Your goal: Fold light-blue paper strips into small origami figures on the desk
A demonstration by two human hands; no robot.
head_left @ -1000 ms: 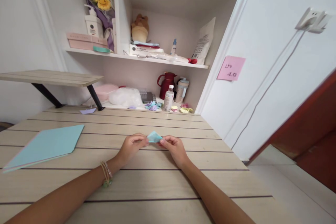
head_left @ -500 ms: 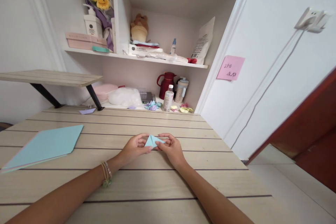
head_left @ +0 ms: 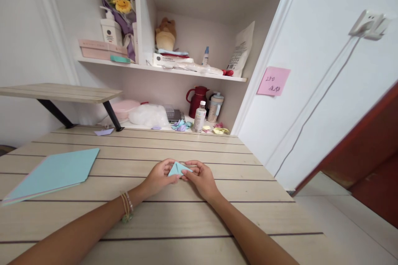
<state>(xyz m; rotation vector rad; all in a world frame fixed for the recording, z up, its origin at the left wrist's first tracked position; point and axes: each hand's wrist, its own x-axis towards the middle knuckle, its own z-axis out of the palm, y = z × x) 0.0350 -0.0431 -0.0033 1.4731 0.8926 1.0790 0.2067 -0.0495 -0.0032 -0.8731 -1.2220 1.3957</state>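
Between my two hands is a small light-blue folded paper (head_left: 177, 168), triangular in outline with a crease down its middle. My left hand (head_left: 161, 177) grips its left corner, thumb along the lower edge and fingers behind. On the right side, my right hand (head_left: 200, 177) pinches it with the thumb lying on its front face. Its right tip is partly covered by that thumb and the fingers. Both hands are just above the slatted wooden table (head_left: 174, 219). A stack of light-blue paper sheets (head_left: 59, 172) lies on the table to the left.
A raised wooden shelf stand (head_left: 62, 92) stands at the back left, a purple paper piece (head_left: 104, 132) by its leg. Along the back are a plastic bottle (head_left: 199, 116), a dark red jug (head_left: 197, 101), a cup (head_left: 215, 107) and several folded papers (head_left: 181, 125).
The folded paper has shifted slightly left and turned a little, and now shows more evenly as a triangle. My right thumb and fingers have moved left with it.
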